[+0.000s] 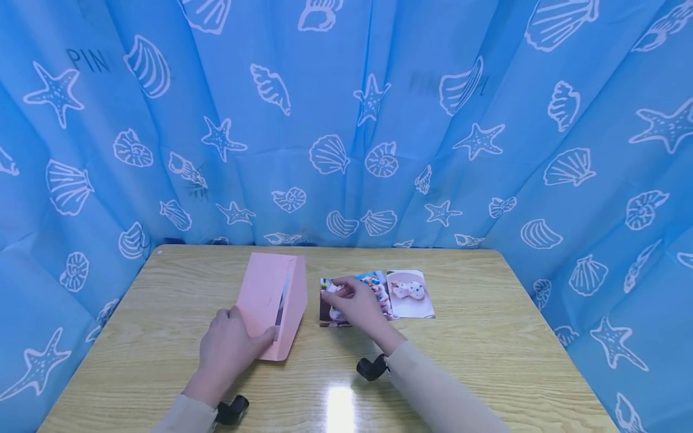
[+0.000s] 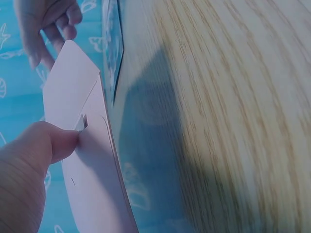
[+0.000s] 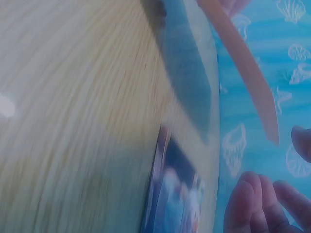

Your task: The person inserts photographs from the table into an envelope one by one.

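My left hand [image 1: 228, 343] holds a pink paper envelope [image 1: 265, 285] tilted up off the table, its thumb [image 2: 60, 143] pressed at the opening. The envelope's flap [image 2: 73, 80] stands out to the right, and a narrow slot beneath it shows something dark and pale inside. To the right, my right hand [image 1: 361, 308] hovers over printed photos, its thumb apart from the bent fingers [image 3: 260, 201] and nothing between them. It partly covers a dark-edged photo [image 1: 326, 311] and a colourful one [image 1: 382, 293]. Beside these lies a photo of two small white animals [image 1: 417, 304].
The wooden table [image 1: 476, 361] runs back to a blue curtain [image 1: 346, 120] printed with white shells and starfish. Black wrist cameras sit below the left hand [image 1: 233, 410] and right hand. A bright reflection marks the table's front.
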The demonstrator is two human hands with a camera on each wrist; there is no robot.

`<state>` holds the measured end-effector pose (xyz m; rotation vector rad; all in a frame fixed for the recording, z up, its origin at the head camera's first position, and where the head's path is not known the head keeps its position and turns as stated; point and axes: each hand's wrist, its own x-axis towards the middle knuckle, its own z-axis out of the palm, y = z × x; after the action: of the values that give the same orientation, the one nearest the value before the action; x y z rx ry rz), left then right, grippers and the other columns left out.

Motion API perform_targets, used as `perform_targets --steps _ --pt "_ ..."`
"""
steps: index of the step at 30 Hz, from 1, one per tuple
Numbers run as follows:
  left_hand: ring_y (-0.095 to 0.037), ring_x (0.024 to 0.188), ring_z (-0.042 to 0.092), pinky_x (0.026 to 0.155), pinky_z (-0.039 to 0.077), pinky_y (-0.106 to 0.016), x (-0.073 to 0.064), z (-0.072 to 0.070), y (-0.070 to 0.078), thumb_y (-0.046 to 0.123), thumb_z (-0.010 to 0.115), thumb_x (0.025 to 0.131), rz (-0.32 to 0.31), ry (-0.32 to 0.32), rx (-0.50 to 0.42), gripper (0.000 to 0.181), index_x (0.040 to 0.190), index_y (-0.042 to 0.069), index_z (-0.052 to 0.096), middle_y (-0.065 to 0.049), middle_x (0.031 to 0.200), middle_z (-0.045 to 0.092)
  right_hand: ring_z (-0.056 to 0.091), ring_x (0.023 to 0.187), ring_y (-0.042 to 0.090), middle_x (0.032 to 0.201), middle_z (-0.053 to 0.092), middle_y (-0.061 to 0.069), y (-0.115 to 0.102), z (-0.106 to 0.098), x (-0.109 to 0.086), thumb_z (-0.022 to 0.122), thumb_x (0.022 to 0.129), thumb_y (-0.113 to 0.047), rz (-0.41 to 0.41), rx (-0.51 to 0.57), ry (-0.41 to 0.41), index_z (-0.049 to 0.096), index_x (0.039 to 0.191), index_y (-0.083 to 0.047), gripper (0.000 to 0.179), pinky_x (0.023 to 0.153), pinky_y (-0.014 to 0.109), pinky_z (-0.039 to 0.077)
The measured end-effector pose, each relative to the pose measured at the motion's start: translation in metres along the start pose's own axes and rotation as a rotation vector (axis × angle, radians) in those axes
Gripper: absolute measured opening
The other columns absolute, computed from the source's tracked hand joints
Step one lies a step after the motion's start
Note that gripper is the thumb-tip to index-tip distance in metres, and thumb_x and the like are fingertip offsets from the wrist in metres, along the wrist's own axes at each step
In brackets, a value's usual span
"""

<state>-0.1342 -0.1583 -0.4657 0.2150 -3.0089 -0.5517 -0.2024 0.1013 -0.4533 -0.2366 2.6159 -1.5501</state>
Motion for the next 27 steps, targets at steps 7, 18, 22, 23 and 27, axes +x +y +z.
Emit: perform_targets --steps 7,18,22,23,27 --pt "-0.036 0.086 0.055 0.066 0.050 -0.051 0.000 0.000 -0.001 0.068 0.067 0.072 -0.001 0.004 -0.001 0.099 0.115 -0.019 0.051 -0.031 0.103 0.053 0.061 0.079 0.017 0.094 0.065 0.007 0.016 -0.027 -0.001 0.072 0.084 -0.045 0.026 -0.006 0.051 0.063 0.122 -0.011 0.051 0.063 0.034 0.050" --pt "-0.036 0.085 0.055 0.065 0.050 -0.051 0.001 0.002 -0.004 0.071 0.066 0.071 -0.011 -0.012 0.019 0.103 0.117 -0.020 0.050 -0.031 0.103 0.053 0.063 0.086 0.019 0.099 0.065 0.009 0.045 -0.064 -0.004 0.075 0.079 -0.051 0.082 -0.048 0.132 0.061 0.126 -0.009 0.065 0.069 0.034 0.052" --pt "-0.035 0.083 0.055 0.063 0.050 -0.051 0.001 0.002 -0.005 0.071 0.066 0.070 -0.012 -0.011 0.016 0.102 0.115 -0.019 0.050 -0.030 0.101 0.053 0.063 0.094 0.021 0.106 0.065 0.010 0.052 -0.078 -0.005 0.075 0.081 -0.046 0.111 -0.059 0.160 0.058 0.128 -0.007 0.063 0.074 0.036 0.052" --pt "-0.035 0.083 0.055 0.064 0.050 -0.051 0.001 0.002 -0.005 0.071 0.066 0.070 -0.014 -0.013 0.016 0.102 0.116 -0.019 0.050 -0.030 0.101 0.053 0.062 0.096 0.022 0.108 0.064 0.011 0.053 -0.081 -0.006 0.075 0.081 -0.045 0.121 -0.057 0.164 0.058 0.128 -0.007 0.063 0.075 0.037 0.052" --pt "-0.036 0.085 0.055 0.066 0.050 -0.051 0.001 0.002 -0.004 0.072 0.066 0.071 -0.021 -0.029 0.021 0.104 0.118 -0.020 0.049 -0.031 0.104 0.052 0.061 0.100 0.025 0.112 0.063 0.013 0.061 -0.093 -0.006 0.075 0.082 -0.045 0.156 -0.065 0.174 0.055 0.131 -0.005 0.066 0.079 0.038 0.051"
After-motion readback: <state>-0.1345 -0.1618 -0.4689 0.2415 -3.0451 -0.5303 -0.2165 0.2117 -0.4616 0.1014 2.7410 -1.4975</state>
